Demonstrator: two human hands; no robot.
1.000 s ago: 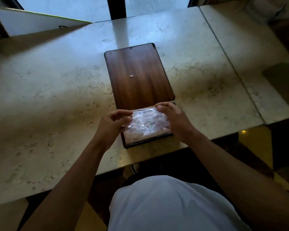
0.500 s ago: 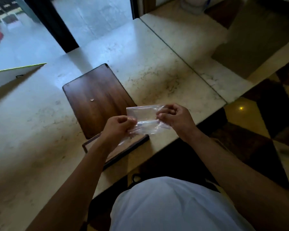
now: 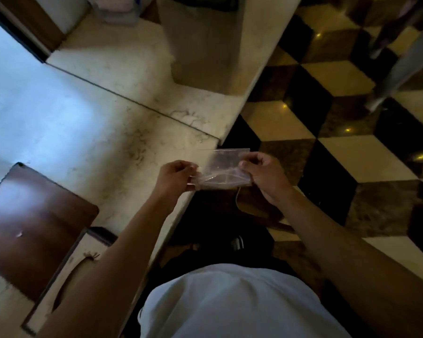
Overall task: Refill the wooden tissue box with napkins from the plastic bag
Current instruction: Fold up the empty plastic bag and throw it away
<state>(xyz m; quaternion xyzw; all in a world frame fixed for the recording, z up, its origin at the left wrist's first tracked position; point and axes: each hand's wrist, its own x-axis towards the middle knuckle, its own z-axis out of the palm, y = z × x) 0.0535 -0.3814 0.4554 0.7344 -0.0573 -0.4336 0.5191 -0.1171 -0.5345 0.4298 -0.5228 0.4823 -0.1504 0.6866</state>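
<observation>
Clear plastic, the bag (image 3: 224, 169) hangs stretched between both hands just past the table's edge, left hand (image 3: 175, 175) pinching one end and right hand (image 3: 261, 173) pinching the other, most likely so it can be folded or put aside, since it looks flat and emptied. Well off to the left, the wooden tissue box (image 3: 32, 223) lies on the marble table (image 3: 122, 132) with pale napkins (image 3: 81, 254) showing at its near end beside the left forearm. Nothing stands between bag and box, and checkered floor tiles (image 3: 340, 154) spread out beneath the hands.
</observation>
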